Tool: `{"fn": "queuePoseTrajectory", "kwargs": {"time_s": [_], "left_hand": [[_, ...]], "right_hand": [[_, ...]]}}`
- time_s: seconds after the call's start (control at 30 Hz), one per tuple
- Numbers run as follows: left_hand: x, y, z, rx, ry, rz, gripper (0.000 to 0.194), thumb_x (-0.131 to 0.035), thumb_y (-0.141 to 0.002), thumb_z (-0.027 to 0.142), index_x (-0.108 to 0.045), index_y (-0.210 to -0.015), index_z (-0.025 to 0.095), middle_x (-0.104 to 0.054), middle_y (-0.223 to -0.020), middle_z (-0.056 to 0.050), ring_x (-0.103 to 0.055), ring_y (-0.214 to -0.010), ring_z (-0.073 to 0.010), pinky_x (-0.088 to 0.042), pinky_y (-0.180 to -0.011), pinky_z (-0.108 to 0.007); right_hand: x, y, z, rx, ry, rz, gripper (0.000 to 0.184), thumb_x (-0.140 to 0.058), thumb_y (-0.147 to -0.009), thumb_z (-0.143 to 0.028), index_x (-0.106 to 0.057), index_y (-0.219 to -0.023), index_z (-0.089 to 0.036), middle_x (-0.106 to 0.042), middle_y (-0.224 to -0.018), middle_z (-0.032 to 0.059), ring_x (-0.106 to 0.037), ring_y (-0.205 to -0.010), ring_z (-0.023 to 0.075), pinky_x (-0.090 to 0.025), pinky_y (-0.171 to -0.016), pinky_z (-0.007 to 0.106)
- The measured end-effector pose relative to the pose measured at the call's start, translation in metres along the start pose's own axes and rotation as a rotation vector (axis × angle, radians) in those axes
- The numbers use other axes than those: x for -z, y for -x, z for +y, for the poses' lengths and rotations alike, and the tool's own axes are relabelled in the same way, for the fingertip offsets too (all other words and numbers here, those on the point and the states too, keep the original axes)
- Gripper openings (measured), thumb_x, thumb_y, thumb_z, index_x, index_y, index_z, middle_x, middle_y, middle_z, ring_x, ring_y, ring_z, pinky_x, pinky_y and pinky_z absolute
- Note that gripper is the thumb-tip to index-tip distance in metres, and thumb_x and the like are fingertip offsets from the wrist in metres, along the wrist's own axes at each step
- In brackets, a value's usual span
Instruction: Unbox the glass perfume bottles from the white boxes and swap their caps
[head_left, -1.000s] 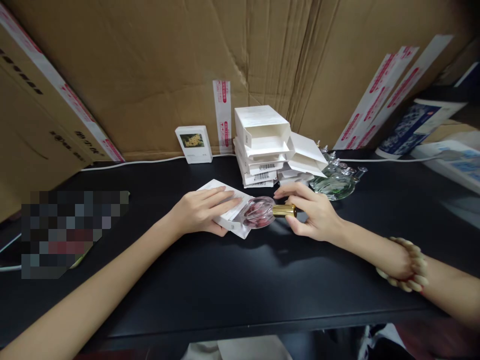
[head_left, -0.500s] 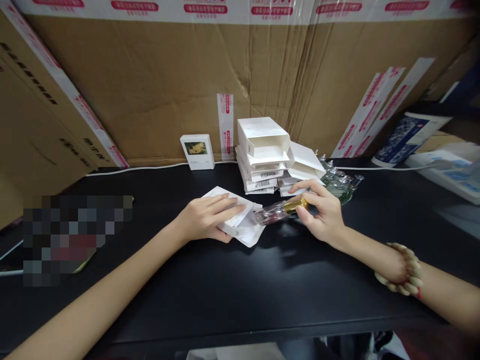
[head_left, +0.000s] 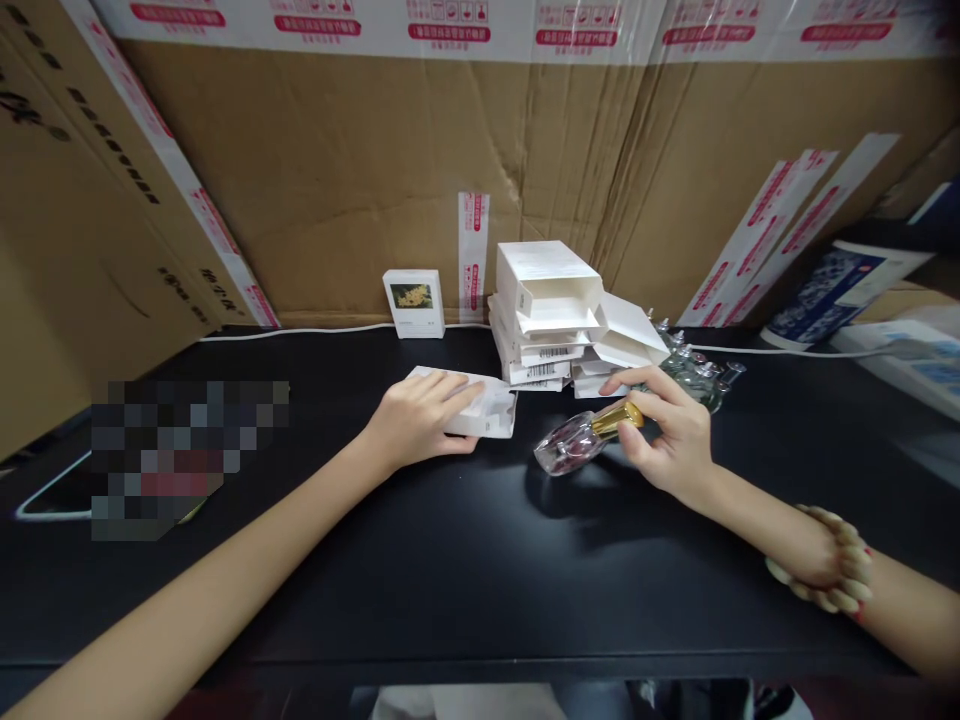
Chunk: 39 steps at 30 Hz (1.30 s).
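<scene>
My left hand is wrapped over a small white carton, which lies on the black tabletop with one end turned to the right. My fingers cover much of its top. To its right, my right hand grips a clear glass perfume bottle by its gold cap. The bottle is tilted, its base toward the lower left and apart from the carton. Reddish colour shows inside the glass. Behind the hands stands a stack of white cartons, the top one with its end open.
A white carton with a flower picture stands upright at the back. Several glass bottles cluster right of the stack. A cardboard wall closes off the rear, with a white cable along its foot. A blue-patterned cup leans at right.
The perfume bottle has come away from the carton's end, toward the right and down. The carton's end flap no longer sticks out. The whole view has shifted slightly.
</scene>
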<state>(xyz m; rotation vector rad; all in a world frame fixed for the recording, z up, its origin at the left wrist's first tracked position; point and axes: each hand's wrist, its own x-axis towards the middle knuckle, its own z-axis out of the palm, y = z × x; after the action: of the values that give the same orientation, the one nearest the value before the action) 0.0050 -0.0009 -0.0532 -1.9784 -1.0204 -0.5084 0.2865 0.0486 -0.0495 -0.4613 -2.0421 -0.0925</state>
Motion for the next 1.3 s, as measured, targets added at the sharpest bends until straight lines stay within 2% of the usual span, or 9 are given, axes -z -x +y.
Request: {"fn": "queuePoseTrajectory", "kwargs": {"time_s": [0.13, 0.23, 0.47, 0.57, 0.67, 0.87, 1.1, 1.23, 1.3], "left_hand": [[-0.001, 0.001, 0.0, 0.203, 0.044, -0.173, 0.048, -0.058, -0.066, 0.042, -0.062, -0.11, 0.023, -0.052, -0.112, 0.002, -0.05, -0.097, -0.0088, -0.038, -0.076, -0.022], [-0.003, 0.002, 0.0, 0.255, 0.054, -0.221, 0.049, -0.058, -0.067, 0.043, -0.061, -0.112, 0.022, -0.052, -0.111, 0.0, -0.048, -0.097, -0.0096, -0.035, -0.075, -0.023], [0.002, -0.002, 0.003, 0.141, 0.013, -0.092, 0.052, -0.053, -0.068, 0.063, -0.066, -0.095, 0.02, -0.055, -0.1, 0.0, -0.048, -0.089, -0.007, -0.031, -0.069, -0.022], [0.005, -0.004, 0.006, 0.052, 0.02, -0.026, 0.041, -0.053, -0.073, 0.052, -0.066, -0.099, 0.022, -0.055, -0.106, 0.005, -0.049, -0.09, -0.0037, -0.036, -0.075, -0.019], [0.006, -0.005, 0.008, 0.02, 0.006, 0.015, 0.036, -0.053, -0.077, 0.042, -0.063, -0.108, 0.028, -0.052, -0.112, 0.008, -0.05, -0.093, -0.0013, -0.038, -0.08, -0.015], [0.006, -0.004, 0.007, -0.011, -0.07, 0.042, 0.034, -0.055, -0.076, 0.042, -0.063, -0.107, 0.033, -0.053, -0.111, 0.008, -0.049, -0.091, -0.0015, -0.036, -0.071, -0.016], [0.0, -0.002, 0.007, 0.099, -0.032, -0.066, 0.022, -0.056, -0.075, 0.04, -0.067, -0.091, 0.03, -0.051, -0.111, 0.006, -0.046, -0.094, -0.0064, -0.033, -0.073, -0.021], [-0.009, 0.006, 0.003, 0.26, 0.008, -0.17, 0.028, -0.051, -0.081, 0.041, -0.066, -0.1, 0.027, -0.05, -0.113, 0.001, -0.045, -0.099, -0.0094, -0.035, -0.081, -0.023], [-0.013, 0.009, 0.001, 0.339, 0.03, -0.223, 0.035, -0.049, -0.084, 0.043, -0.063, -0.109, 0.023, -0.049, -0.115, -0.003, -0.045, -0.102, -0.011, -0.034, -0.085, -0.025]], "right_hand": [[0.0, 0.001, -0.002, 0.031, 0.043, -0.011, 0.019, -0.049, -0.078, -0.025, -0.048, -0.062, -0.015, -0.06, -0.086, 0.0072, -0.057, -0.066, 0.0126, -0.043, -0.053, 0.025], [-0.001, 0.001, -0.003, 0.071, 0.08, -0.024, 0.017, -0.054, -0.076, -0.025, -0.051, -0.063, -0.014, -0.06, -0.084, 0.0051, -0.052, -0.053, 0.0073, -0.04, -0.048, 0.022], [-0.003, 0.003, -0.001, 0.093, 0.112, -0.019, 0.019, -0.054, -0.077, -0.027, -0.055, -0.064, -0.014, -0.061, -0.086, 0.0055, -0.053, -0.053, 0.0067, -0.041, -0.047, 0.021], [-0.002, 0.004, -0.001, 0.053, 0.052, -0.011, 0.019, -0.052, -0.079, -0.026, -0.056, -0.066, -0.014, -0.059, -0.089, 0.0076, -0.055, -0.055, 0.0083, -0.044, -0.05, 0.023], [-0.002, 0.002, -0.003, -0.005, -0.003, 0.0, 0.018, -0.052, -0.081, -0.025, -0.059, -0.07, -0.014, -0.058, -0.091, 0.0082, -0.054, -0.056, 0.0081, -0.044, -0.051, 0.025], [-0.004, 0.001, -0.004, -0.125, -0.125, -0.023, 0.016, -0.052, -0.082, -0.023, -0.065, -0.078, -0.015, -0.053, -0.086, 0.0083, -0.054, -0.073, 0.0132, -0.048, -0.053, 0.023], [-0.008, 0.006, 0.0, -0.25, -0.34, -0.127, 0.022, -0.044, -0.091, -0.022, -0.064, -0.099, -0.016, -0.047, -0.096, 0.008, -0.053, -0.069, 0.0076, -0.048, -0.046, 0.016], [-0.009, 0.006, -0.001, -0.256, -0.338, -0.135, 0.022, -0.043, -0.092, -0.023, -0.061, -0.102, -0.017, -0.052, -0.098, 0.0083, -0.055, -0.088, 0.0132, -0.049, -0.053, 0.017], [-0.009, 0.005, -0.002, -0.256, -0.348, -0.143, 0.021, -0.043, -0.092, -0.023, -0.06, -0.102, -0.017, -0.054, -0.098, 0.008, -0.055, -0.089, 0.0136, -0.049, -0.054, 0.017]]}}
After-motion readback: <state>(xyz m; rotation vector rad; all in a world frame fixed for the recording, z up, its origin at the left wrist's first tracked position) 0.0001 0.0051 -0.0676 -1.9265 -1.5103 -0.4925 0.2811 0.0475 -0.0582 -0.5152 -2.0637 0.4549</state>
